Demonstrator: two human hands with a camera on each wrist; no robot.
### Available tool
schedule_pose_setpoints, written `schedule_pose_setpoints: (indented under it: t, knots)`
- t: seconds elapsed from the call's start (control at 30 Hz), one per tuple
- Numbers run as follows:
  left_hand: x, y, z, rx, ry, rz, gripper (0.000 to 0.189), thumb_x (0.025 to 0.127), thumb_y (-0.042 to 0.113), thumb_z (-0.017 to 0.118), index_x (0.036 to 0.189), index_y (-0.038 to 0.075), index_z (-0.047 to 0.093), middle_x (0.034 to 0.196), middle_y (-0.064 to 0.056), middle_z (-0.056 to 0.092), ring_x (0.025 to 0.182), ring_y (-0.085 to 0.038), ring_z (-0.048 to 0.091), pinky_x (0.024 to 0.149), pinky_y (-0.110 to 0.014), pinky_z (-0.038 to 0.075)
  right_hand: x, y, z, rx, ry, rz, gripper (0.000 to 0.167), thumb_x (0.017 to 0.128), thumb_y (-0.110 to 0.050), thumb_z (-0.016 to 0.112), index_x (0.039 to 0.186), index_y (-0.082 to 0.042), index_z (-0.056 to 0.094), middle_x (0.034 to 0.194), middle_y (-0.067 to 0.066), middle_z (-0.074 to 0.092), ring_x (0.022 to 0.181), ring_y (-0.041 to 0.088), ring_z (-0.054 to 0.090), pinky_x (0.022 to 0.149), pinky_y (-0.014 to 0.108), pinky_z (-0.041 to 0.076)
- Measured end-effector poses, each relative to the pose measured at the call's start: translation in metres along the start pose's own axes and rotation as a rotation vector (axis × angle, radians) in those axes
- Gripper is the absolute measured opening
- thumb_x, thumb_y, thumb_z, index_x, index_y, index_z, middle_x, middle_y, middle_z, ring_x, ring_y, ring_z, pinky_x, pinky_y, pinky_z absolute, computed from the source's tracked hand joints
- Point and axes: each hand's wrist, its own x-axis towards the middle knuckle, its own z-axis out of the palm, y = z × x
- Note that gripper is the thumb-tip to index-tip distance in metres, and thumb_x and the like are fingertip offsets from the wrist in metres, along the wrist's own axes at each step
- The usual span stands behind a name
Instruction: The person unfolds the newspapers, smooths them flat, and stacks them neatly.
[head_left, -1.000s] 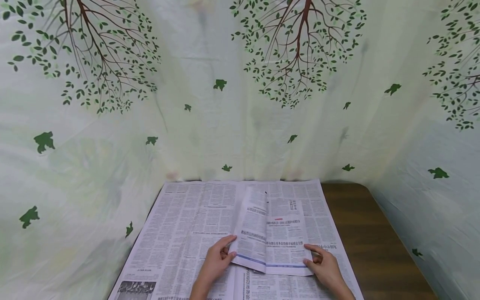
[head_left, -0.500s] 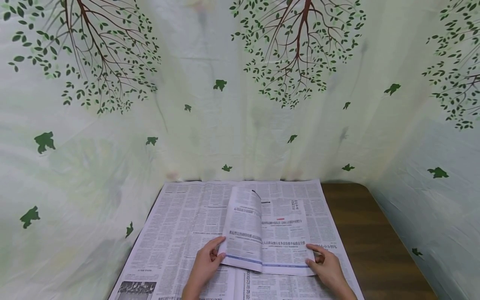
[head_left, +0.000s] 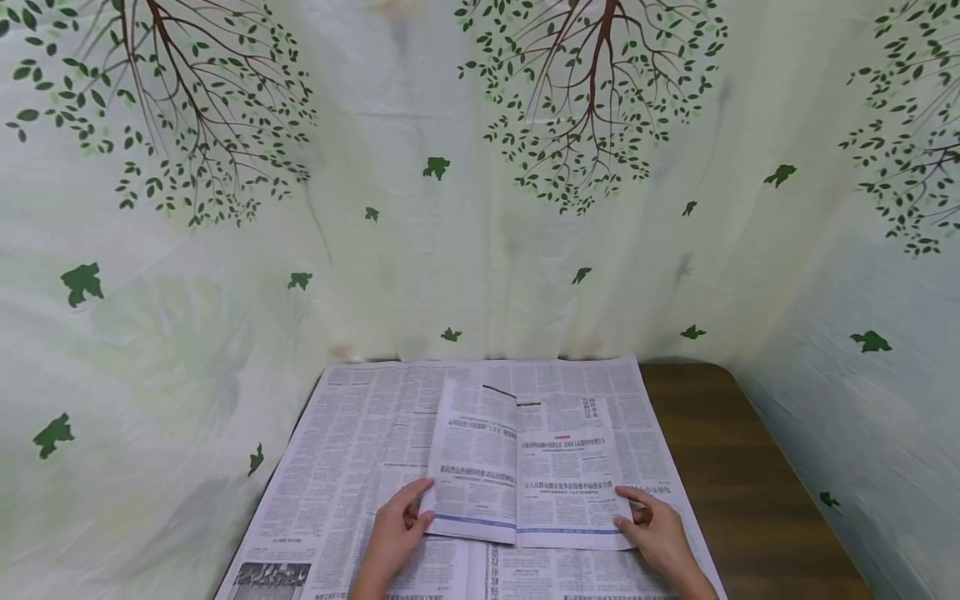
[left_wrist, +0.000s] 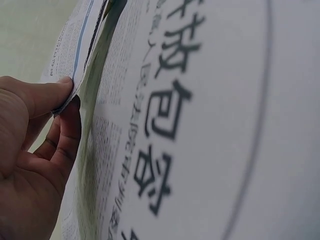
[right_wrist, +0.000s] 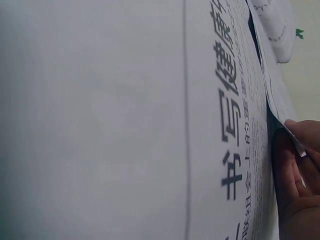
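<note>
A small newspaper (head_left: 566, 467) lies opened like a book, its two pages of print crossed by a blue line near the bottom. My left hand (head_left: 393, 525) pinches the lower outer corner of the left page between thumb and fingers. In the left wrist view, that hand (left_wrist: 37, 135) has its thumb on top and curled fingers beneath the page edge. At the opposite lower corner, my right hand (head_left: 660, 533) pinches the right page. The right wrist view has this hand's (right_wrist: 302, 175) thumb over the paper, with fingers below.
Larger newspaper sheets (head_left: 352, 467) cover most of the table beneath the small one. Bare dark wood of the table (head_left: 720, 450) shows on the right. A pale curtain (head_left: 510, 283) printed with trees and leaves hangs behind and at both sides.
My left hand has moved left, swinging the left page down and outward, so the newspaper has opened wider and flatter. The right hand has barely shifted and keeps its grip.
</note>
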Motion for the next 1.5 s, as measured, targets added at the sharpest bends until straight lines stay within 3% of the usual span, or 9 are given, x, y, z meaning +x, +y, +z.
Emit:
schedule_pose_setpoints:
  t: [0.07,0.2,0.27,0.37,0.47,0.6,0.8,1.13,1.5]
  knots:
    - [-0.001,-0.001,-0.001,0.009,0.009,-0.011,0.056,0.085,-0.001,0.08,0.137,0.014,0.066,0.121,-0.007,0.069,0.064,0.0,0.053,0.06,-0.02,0.051,0.001,0.001,-0.001,-0.014,0.007,-0.008,0.05,0.082,-0.008,0.082,0.13,-0.013,0.071,0.071,0.001,0.057,0.064,0.012,0.049,0.055,0.023,0.039]
    - [-0.003,0.0,-0.003,0.027,0.03,-0.055,0.053,0.084,0.0,0.081,0.133,0.015,0.068,0.09,-0.004,0.066,0.059,-0.001,0.05,0.057,-0.02,0.048,0.002,0.006,-0.004,-0.059,0.026,-0.02,0.05,0.081,-0.008,0.083,0.13,-0.012,0.071,0.072,0.0,0.057,0.065,0.011,0.048,0.057,0.023,0.038]
    - [-0.003,0.001,-0.003,0.044,0.046,-0.097,0.049,0.084,0.003,0.082,0.131,0.017,0.07,0.074,0.0,0.057,0.056,-0.003,0.047,0.055,-0.02,0.044,0.002,0.007,-0.006,-0.062,0.026,-0.02,0.05,0.082,-0.008,0.083,0.13,-0.013,0.071,0.073,0.0,0.057,0.066,0.011,0.048,0.058,0.023,0.038]
    - [-0.004,0.002,-0.004,0.058,0.067,-0.182,0.044,0.084,0.009,0.083,0.126,0.019,0.073,0.065,0.003,0.053,0.052,-0.005,0.045,0.05,-0.02,0.04,0.003,0.008,-0.007,-0.052,0.014,-0.015,0.05,0.082,-0.009,0.083,0.131,-0.013,0.071,0.074,0.0,0.057,0.066,0.011,0.048,0.058,0.023,0.038]
    - [-0.004,0.002,-0.004,0.061,0.08,-0.24,0.039,0.085,0.013,0.084,0.123,0.018,0.075,0.07,0.004,0.062,0.056,-0.006,0.052,0.052,-0.02,0.043,0.004,0.008,-0.007,-0.041,0.007,-0.013,0.049,0.082,-0.009,0.082,0.13,-0.012,0.071,0.074,0.0,0.056,0.065,0.011,0.048,0.057,0.023,0.038]
    - [-0.003,0.002,-0.005,0.053,0.087,-0.257,0.04,0.084,0.014,0.084,0.123,0.014,0.073,0.081,0.004,0.07,0.066,-0.007,0.062,0.059,-0.021,0.05,0.003,0.01,-0.008,-0.027,0.012,-0.016,0.047,0.082,-0.008,0.083,0.128,-0.011,0.073,0.072,0.0,0.055,0.063,0.01,0.047,0.057,0.023,0.038]
    - [-0.002,0.0,-0.004,0.055,0.094,-0.31,0.04,0.086,0.018,0.083,0.123,0.013,0.069,0.075,0.006,0.071,0.064,-0.008,0.064,0.059,-0.022,0.049,0.005,0.013,-0.007,0.021,0.004,-0.02,0.046,0.082,-0.005,0.083,0.126,-0.011,0.073,0.073,0.0,0.055,0.06,0.009,0.047,0.055,0.022,0.04]
    - [-0.006,-0.012,0.001,-0.007,0.156,-0.245,0.015,0.087,0.02,0.083,0.094,0.015,0.072,0.072,0.006,0.073,0.06,-0.003,0.063,0.06,-0.02,0.048,0.009,0.023,-0.011,0.093,-0.035,-0.025,0.047,0.083,-0.009,0.084,0.128,-0.009,0.072,0.074,0.002,0.059,0.059,0.009,0.05,0.054,0.023,0.043]
    - [-0.005,-0.017,0.003,-0.132,0.061,-0.315,0.017,0.089,0.023,0.081,0.093,0.011,0.069,0.076,0.003,0.067,0.058,-0.009,0.057,0.055,-0.022,0.048,0.007,0.024,-0.014,0.157,-0.056,-0.018,0.049,0.083,-0.012,0.086,0.13,-0.009,0.071,0.073,0.001,0.057,0.061,0.007,0.049,0.057,0.022,0.041]
